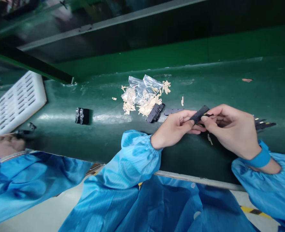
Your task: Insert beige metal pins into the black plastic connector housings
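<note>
My left hand [175,128] pinches a small flat black plastic part [199,114] over the green belt [229,83]. My right hand [231,129] meets it from the right, fingers closed on the same part's end, where a small tan strip shows. Both arms wear blue sleeves. Just behind my hands lie a stack of similar black parts [155,112] and one flat black piece [172,111]. More black parts [264,124] stick out behind my right hand.
A clear plastic bag [142,88] lies amid a heap of tan paper strips [146,104]. A black block [82,116] sits further left. A white slotted tray [18,101] rests at the far left. Another person's hand [4,145] and blue sleeve work there.
</note>
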`<action>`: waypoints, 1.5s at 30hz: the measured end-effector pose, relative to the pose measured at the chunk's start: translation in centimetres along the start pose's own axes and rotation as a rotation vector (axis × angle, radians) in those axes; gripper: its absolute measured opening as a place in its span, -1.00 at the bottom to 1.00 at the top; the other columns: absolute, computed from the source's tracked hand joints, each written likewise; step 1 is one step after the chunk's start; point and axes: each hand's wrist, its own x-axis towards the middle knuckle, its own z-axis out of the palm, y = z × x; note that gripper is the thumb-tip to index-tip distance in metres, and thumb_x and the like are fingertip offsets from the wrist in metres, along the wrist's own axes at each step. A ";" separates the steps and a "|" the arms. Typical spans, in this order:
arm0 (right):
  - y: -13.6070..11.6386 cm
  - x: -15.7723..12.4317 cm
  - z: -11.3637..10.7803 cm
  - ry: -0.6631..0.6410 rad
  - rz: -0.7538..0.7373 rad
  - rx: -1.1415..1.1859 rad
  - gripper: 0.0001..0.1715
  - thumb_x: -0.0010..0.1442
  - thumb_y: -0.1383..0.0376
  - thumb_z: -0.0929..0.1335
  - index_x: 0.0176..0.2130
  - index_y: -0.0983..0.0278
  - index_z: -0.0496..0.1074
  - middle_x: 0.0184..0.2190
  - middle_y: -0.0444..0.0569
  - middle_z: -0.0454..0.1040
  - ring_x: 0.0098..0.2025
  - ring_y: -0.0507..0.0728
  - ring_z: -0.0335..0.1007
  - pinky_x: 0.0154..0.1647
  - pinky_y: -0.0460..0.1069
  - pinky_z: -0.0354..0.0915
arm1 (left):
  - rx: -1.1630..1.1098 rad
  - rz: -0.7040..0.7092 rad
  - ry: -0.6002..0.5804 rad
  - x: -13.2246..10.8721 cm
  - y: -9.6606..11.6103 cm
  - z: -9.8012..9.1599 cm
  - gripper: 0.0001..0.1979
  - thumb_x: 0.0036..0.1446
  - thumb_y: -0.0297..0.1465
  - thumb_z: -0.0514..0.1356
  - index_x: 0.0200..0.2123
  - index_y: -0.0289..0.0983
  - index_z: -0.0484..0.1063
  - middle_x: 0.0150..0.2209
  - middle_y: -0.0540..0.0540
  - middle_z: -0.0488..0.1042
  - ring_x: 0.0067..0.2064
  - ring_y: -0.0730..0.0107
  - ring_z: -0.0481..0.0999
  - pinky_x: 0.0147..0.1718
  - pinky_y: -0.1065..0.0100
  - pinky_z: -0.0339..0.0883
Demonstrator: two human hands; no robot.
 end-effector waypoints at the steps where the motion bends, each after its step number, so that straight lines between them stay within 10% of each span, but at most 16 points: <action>1: 0.0 0.0 0.0 0.001 -0.009 -0.004 -0.90 0.17 0.27 0.49 -0.35 0.21 0.51 -0.54 -0.14 0.55 -0.57 0.04 0.45 -0.60 -0.10 0.32 | -0.002 0.000 0.000 0.0 0.0 0.0 -0.60 0.28 -0.25 0.33 0.08 -0.37 0.52 0.01 -0.27 0.65 -0.06 0.18 0.72 0.03 0.22 0.59; 27: 0.4 -0.7 0.5 0.089 -0.321 -0.298 -0.83 0.26 0.35 0.45 -0.35 0.20 0.40 -0.52 -0.21 0.40 -0.55 -0.02 0.31 -0.52 -0.09 0.24 | 0.083 0.063 0.165 0.0 -1.5 1.4 -0.63 0.25 -0.15 0.36 -0.09 -0.30 0.40 -0.31 -0.07 0.64 -0.31 0.43 0.67 -0.19 0.38 0.59; 37: 1.2 -0.9 -0.7 0.338 -0.440 -0.259 -0.83 0.30 0.25 0.45 -0.09 0.15 0.47 -0.49 -0.20 0.44 -0.57 0.03 0.34 -0.54 -0.04 0.29 | -0.024 0.011 0.154 0.2 -0.7 1.1 -0.52 0.20 -0.01 0.35 -0.19 -0.27 0.26 -0.33 -0.10 0.65 -0.37 0.40 0.66 -0.37 0.41 0.52; 45: 0.9 -0.5 -0.1 0.180 -0.309 -0.224 -0.95 0.34 0.26 0.42 -0.21 0.19 0.51 -0.40 -0.11 0.53 -0.49 0.04 0.41 -0.47 -0.05 0.33 | 0.197 0.155 0.195 0.2 -0.7 1.0 -0.68 0.37 -0.13 0.20 -0.10 -0.28 0.29 -0.29 -0.11 0.60 -0.35 0.49 0.53 -0.39 0.45 0.33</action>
